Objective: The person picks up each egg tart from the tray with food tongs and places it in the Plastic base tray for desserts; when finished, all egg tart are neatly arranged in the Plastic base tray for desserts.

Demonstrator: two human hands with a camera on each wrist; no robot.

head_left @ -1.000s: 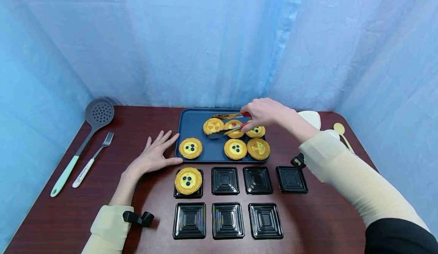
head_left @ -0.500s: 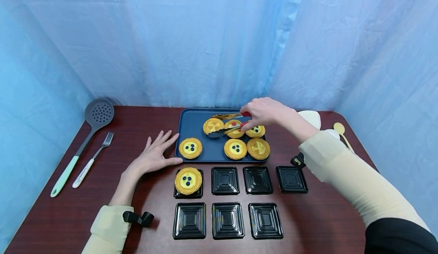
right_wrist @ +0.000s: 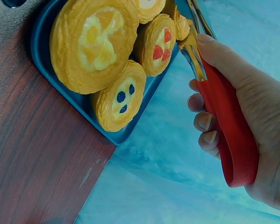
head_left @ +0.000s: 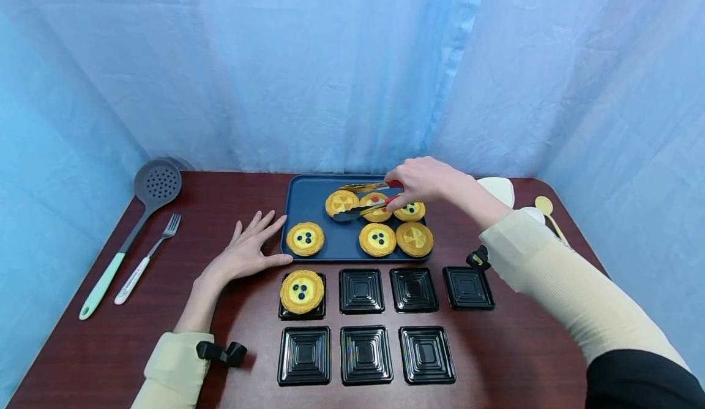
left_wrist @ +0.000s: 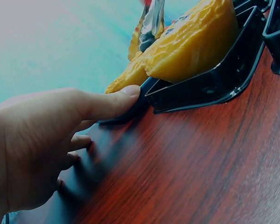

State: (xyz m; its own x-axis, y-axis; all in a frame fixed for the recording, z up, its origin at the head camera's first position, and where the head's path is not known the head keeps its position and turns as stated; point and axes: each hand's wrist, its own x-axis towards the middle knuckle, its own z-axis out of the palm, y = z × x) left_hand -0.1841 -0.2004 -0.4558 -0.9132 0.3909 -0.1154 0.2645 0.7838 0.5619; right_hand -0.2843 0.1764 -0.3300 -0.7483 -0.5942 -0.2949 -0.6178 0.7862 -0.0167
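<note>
My right hand (head_left: 423,181) grips a pair of tongs by their red handles (right_wrist: 233,140). The tongs' dark tips stand on either side of a tart with orange pieces (head_left: 340,203) on the blue tray (head_left: 304,198). Beneath the tongs' arms is a tart with red fruit (right_wrist: 161,46). Along the tray's left edge my left hand (head_left: 249,251) lies with fingers spread and straight. Its thumb touches the tray's near left corner in the left wrist view. Several other tarts, some topped with blueberries (head_left: 377,239), sit on the tray. Another blueberry tart (head_left: 301,292) rests in a small black square dish.
Several black square dishes (head_left: 361,291) stand in two rows in front of the tray. A slotted ladle (head_left: 156,183) and a fork (head_left: 149,256) lie at the left. At the right, behind my arm, are a white utensil (head_left: 498,190) and a yellowish spoon (head_left: 544,206). Curtains surround the table.
</note>
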